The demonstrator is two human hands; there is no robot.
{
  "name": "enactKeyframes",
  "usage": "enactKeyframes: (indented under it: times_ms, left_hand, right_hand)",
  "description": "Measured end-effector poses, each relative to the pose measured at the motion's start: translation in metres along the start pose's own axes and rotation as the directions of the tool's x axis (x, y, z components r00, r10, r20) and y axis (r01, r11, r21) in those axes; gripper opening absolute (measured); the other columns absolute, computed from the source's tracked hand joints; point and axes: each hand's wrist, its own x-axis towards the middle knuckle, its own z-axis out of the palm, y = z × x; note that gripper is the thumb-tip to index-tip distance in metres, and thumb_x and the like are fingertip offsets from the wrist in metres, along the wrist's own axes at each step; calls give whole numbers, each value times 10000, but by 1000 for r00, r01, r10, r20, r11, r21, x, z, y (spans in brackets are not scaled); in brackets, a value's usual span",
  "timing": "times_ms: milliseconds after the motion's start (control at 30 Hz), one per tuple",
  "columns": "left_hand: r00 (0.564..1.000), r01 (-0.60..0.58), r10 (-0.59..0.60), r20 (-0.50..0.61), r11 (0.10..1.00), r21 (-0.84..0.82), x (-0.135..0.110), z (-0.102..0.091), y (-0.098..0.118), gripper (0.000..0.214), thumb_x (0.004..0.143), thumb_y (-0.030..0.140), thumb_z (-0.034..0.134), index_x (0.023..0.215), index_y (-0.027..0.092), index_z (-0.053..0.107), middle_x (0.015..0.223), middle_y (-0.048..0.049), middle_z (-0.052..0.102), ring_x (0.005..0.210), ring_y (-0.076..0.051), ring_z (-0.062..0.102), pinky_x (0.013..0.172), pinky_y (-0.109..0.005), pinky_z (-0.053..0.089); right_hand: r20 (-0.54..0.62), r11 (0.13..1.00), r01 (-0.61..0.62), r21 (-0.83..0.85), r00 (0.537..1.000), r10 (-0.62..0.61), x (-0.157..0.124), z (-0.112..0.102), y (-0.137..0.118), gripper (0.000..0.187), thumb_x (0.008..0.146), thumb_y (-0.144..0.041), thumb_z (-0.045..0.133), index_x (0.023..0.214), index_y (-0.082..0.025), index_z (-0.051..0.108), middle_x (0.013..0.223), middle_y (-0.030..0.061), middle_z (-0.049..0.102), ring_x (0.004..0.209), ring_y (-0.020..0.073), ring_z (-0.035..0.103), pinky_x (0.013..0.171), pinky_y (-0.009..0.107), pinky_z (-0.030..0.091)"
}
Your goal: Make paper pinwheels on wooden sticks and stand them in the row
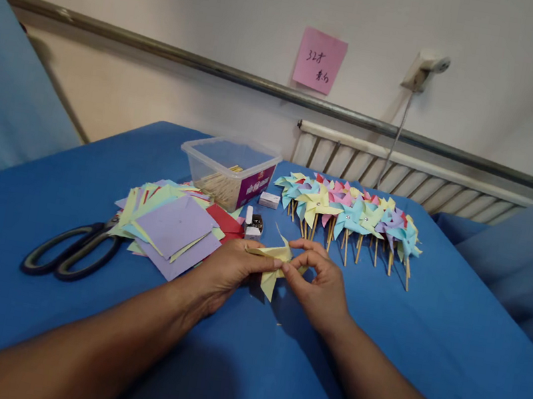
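Observation:
Between my two hands is a yellow paper pinwheel, its blades folded toward the centre. My left hand pinches it from the left, thumb on the middle. From the right, the thumb and fingers of my right hand close on the same pinwheel near its centre; the fingers partly cover it. Just beyond my hands stands a small open box with dark little pieces inside. A stack of coloured paper squares lies to the left, purple on top.
Black-handled scissors lie at the left, blades under the paper. A clear plastic tub of wooden sticks and a small white box stand behind. Finished pinwheels on sticks crowd the right. A blue cloth covers the table.

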Motion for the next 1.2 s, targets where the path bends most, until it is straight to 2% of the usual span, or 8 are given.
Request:
enactKeyframes:
  times_ms: [267, 367, 500, 633, 800, 1000, 1100, 1200]
  left_hand:
    - [1000, -25, 26, -7, 999, 43, 0, -2, -1, 225, 613, 277, 762, 721, 109, 657, 658, -60, 651, 598, -164, 594, 576, -283, 433]
    - [998, -51, 50, 36, 998, 42, -1, -2, 1, 171, 644, 244, 720, 748, 113, 682, 704, -69, 672, 627, -173, 609, 602, -290, 448]
    - [997, -29, 26, 78, 999, 33, -4, -2, 8, 167, 614, 184, 703, 767, 115, 711, 753, -78, 694, 671, -195, 634, 658, -311, 471]
    - [994, 20, -29, 103, 996, 83, -5, -4, 11, 118, 572, 156, 703, 682, 113, 698, 676, -72, 682, 624, -198, 626, 621, -308, 469]
    - [975, 75, -120, 190, 970, 230, -5, -7, 10, 130, 579, 139, 675, 703, 116, 708, 707, -85, 697, 626, -207, 629, 569, -290, 452]
    - [975, 35, -101, 197, 948, 316, -5, -9, 9, 103, 573, 137, 681, 673, 125, 701, 697, -70, 690, 613, -198, 610, 533, -271, 421]
    - [986, 14, -63, 157, 955, 295, -4, -7, 9, 80, 585, 165, 696, 653, 129, 676, 638, -48, 663, 562, -169, 582, 507, -254, 389]
    - [1000, -15, 10, 24, 975, 222, -2, -4, 8, 149, 620, 247, 724, 611, 139, 622, 548, -9, 593, 490, -114, 505, 486, -233, 349]
  right_hand:
    - [30, 998, 10, 55, 999, -11, -1, 1, 5, 131, 741, -215, 651, 616, -201, 614, 1045, 61, 645, 1022, 219, 585, 932, 404, 396]
    - [18, 977, -85, 197, 996, 83, 0, 2, 7, 77, 734, -274, 679, 734, -205, 644, 1139, 68, 613, 1070, 224, 572, 917, 387, 422]
    - [159, 745, -396, 537, 915, 371, 3, 3, 8, 379, 690, -396, 736, 994, -211, 603, 984, 59, 675, 848, 195, 650, 717, 311, 503]
    - [395, 545, -566, 619, 824, 406, 4, 0, 7, 475, 621, -376, 797, 1000, -176, 591, 745, 17, 679, 595, 150, 632, 576, 263, 488]
    - [457, 600, -557, 574, 826, 330, 2, -4, 6, 474, 585, -266, 824, 994, -184, 600, 710, -30, 641, 568, 115, 613, 556, 231, 477]
    - [502, 687, -552, 473, 809, 305, 1, -5, 8, 413, 610, -260, 802, 971, -178, 619, 684, -45, 617, 512, 92, 573, 497, 208, 436]
    - [424, 685, -530, 500, 840, 339, 2, -1, 6, 398, 591, -265, 810, 927, -174, 616, 652, -48, 611, 501, 95, 564, 501, 216, 435]
    - [231, 638, -464, 615, 879, 416, 3, 6, 6, 392, 592, -278, 809, 904, -182, 591, 656, -49, 607, 512, 107, 576, 517, 235, 453]
